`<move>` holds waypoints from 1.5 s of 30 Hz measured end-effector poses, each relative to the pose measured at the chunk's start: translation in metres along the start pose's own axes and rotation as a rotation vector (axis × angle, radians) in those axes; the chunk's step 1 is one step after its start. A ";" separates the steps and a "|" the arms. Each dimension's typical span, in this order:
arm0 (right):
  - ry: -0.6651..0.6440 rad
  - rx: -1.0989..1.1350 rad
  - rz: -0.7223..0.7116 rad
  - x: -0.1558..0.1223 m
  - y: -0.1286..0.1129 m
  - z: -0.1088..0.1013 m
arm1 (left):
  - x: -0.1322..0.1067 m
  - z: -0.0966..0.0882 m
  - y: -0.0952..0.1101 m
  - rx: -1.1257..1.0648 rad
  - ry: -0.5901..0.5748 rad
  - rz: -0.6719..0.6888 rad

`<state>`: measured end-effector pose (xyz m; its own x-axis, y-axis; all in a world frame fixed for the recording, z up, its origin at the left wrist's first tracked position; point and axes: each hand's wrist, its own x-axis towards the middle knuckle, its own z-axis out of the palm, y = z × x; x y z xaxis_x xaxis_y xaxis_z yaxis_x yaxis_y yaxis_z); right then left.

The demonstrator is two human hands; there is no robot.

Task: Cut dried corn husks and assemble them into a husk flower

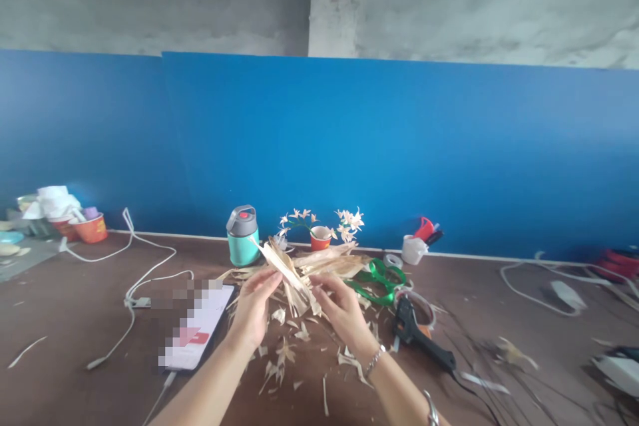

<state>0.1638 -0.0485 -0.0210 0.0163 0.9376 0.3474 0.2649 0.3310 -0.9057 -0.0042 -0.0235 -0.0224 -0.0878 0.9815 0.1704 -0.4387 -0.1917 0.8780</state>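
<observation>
A pale dried corn husk [285, 271] is stretched between my hands above the table. My left hand [253, 306] pinches its left edge between thumb and fingers. At the husk's lower right end, my right hand [341, 311] is closed on it, with the fingertips partly hidden. Behind them lies a pile of more husks [332, 259]. Small husk scraps [284, 351] are scattered on the table below my hands. Husk-coloured flowers [351, 221] on green stems stand by a red paper cup [320, 239].
A black glue gun [422, 339] and green ribbon [380, 283] lie right of my hands. To the left are a phone [202, 329], white cables [150, 276] and a teal flask [243, 239]. A white cup [413, 250] stands before the blue partition [309, 140]. Red tubs [91, 229] sit far left.
</observation>
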 end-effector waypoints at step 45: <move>-0.246 -0.009 0.195 -0.001 -0.015 -0.004 | -0.025 0.021 0.007 0.122 -0.280 -0.345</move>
<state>0.1640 -0.0552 -0.0069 -0.1653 0.9814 0.0973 0.2886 0.1425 -0.9468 0.0139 -0.0492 -0.0106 0.2970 0.9540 -0.0415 -0.2896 0.1314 0.9481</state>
